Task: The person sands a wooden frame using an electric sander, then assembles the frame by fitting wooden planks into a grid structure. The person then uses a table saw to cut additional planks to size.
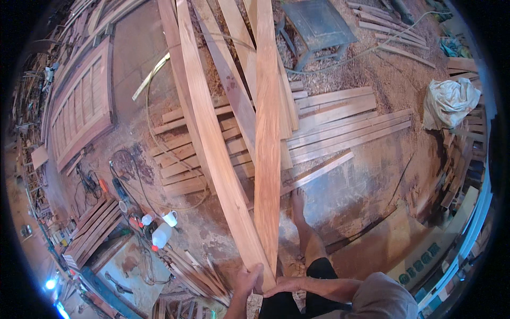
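Observation:
A long reddish-brown wooden plank (215,138) stretches away from my body, tilted to the left. My left hand (248,278) is closed round its left edge near the close end. My right hand (281,286) grips the same end from the right, its fingers partly hidden at the plank's end. Beside it a second long plank (267,133) runs almost straight ahead, its near end meeting the held plank's right edge. More long planks (226,64) fan out behind these two. My bare right foot (298,204) is on the floor to the right.
Shorter boards (340,114) lie crosswise under the long planks. A dusty dark stool (319,26) stands far ahead on shavings. At left are a slatted wooden panel (82,103), a white jug (161,235), a mug (170,218) and cables. A pale sack (450,101) sits at right.

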`<state>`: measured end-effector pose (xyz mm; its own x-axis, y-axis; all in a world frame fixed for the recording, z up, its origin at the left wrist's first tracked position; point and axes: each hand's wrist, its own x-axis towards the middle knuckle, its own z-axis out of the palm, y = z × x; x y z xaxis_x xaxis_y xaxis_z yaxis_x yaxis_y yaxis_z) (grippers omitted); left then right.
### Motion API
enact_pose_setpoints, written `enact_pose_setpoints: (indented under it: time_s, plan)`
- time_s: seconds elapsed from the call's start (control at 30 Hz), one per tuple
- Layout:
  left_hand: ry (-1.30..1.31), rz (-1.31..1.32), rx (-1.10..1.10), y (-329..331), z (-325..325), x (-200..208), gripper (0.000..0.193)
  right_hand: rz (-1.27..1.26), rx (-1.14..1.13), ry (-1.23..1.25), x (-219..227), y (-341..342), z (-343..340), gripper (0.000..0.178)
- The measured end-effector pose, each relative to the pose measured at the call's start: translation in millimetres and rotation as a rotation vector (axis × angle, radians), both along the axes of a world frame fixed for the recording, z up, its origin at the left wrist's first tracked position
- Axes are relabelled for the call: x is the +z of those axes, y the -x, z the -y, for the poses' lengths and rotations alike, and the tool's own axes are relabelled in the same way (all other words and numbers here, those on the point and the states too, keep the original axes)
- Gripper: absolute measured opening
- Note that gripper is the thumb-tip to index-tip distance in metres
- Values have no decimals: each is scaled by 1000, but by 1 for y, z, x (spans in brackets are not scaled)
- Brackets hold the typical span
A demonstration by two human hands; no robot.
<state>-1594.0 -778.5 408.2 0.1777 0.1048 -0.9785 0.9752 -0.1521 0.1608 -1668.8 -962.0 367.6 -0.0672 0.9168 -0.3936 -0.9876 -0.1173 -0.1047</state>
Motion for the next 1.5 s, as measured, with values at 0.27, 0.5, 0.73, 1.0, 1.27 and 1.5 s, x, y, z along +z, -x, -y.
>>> enact_pose_setpoints:
  time_s: [0.27, 0.5, 0.73, 1.0, 1.27, 1.5]
  plan:
    - [-17, -88, 86, 17, 7, -19, 40, 21, 50, 67, -14, 5, 20, 60]
    - [28, 7, -112, 20, 10, 14, 51, 8, -661, 539, -60, -135, 80, 46]
    - [9, 289, -2, 64, 18, 102, 37, 3, -1219, 237, 8, -316, 88, 69]
    - [50, 343, 36, 198, -43, 58, 50, 143, -1059, 473, 91, -280, 28, 58]
    - [273, 145, 246, 212, -68, 79, 56, 376, -747, 668, 87, -274, -31, 60]
    - [283, 236, 85, 202, -49, 88, 54, -66, -728, 494, 44, -279, -59, 59]
